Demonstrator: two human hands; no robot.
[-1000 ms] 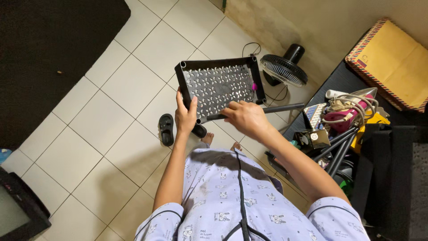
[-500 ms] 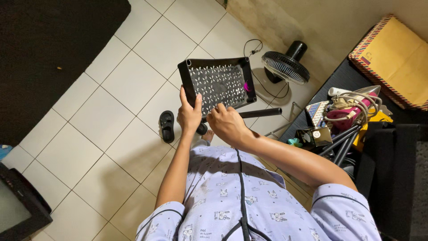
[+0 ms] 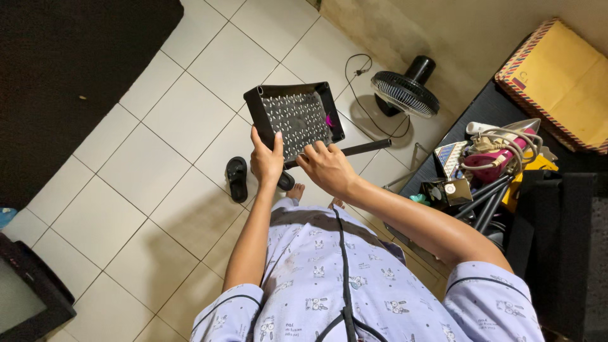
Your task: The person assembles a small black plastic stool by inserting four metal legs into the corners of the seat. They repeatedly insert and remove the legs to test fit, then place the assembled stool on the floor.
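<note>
Black perforated tray (image 3: 296,119) held at frame centre, above the tiled floor (image 3: 158,158). Left hand (image 3: 266,159) clasps its lower edge; right hand (image 3: 324,167) rests fingers there, closure unclear. Advisable: support both corners, keep level.

I see a yellow padded envelope (image 3: 557,88) with striped edging far right of my right hand (image 3: 326,168); a dark-framed screen (image 3: 25,297) sits lower left.

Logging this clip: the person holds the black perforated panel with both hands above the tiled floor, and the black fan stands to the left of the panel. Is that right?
Not quite. In the head view the black fan stands to the right of the black perforated panel, by the wall. The rest holds: left hand and right hand both hold the panel above the tiled floor.
</note>
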